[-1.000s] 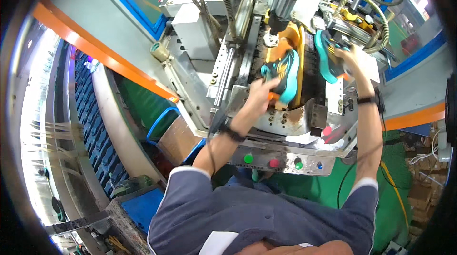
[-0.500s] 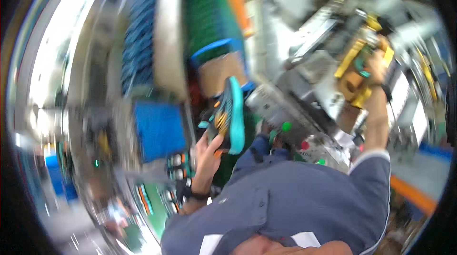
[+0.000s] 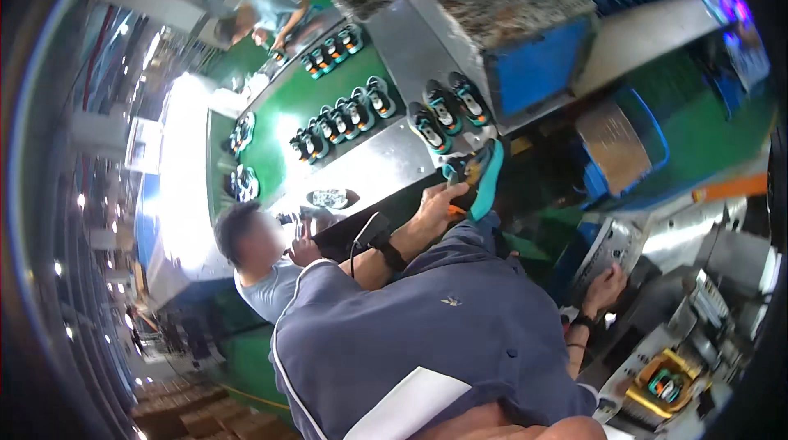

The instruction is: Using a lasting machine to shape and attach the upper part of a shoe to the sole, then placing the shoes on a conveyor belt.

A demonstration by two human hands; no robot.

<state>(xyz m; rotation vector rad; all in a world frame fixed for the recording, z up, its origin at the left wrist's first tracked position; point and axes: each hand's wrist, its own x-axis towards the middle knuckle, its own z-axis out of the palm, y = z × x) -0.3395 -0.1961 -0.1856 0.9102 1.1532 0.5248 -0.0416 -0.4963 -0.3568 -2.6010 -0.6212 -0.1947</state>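
Note:
My left hand (image 3: 439,208) grips a black shoe (image 3: 484,181) with a teal sole and orange accents, tilted with the sole to the right. The shoe is beside the metal edge of a worktable, close to three similar shoes (image 3: 447,108) in a row. My right hand (image 3: 605,289) is by a machine's control panel (image 3: 611,251), its fingers loosely bent and apart, nothing visible in it. Whether it touches the panel is hard to tell. Below it, at the lower right, a yellow machine fixture (image 3: 657,407) has a teal-and-orange shoe piece (image 3: 665,384) in it.
The green-topped worktable (image 3: 275,116) carries rows of shoes (image 3: 341,118). A person (image 3: 267,263) works at its near left side, another person (image 3: 258,17) at its far end. A blue-framed stool (image 3: 616,144) stands at the right, near a blue-panelled box machine (image 3: 538,66).
The view has swung to the left, bringing the worktable and people into sight. My right hand has come away from the yellow fixture. My left hand still holds the shoe.

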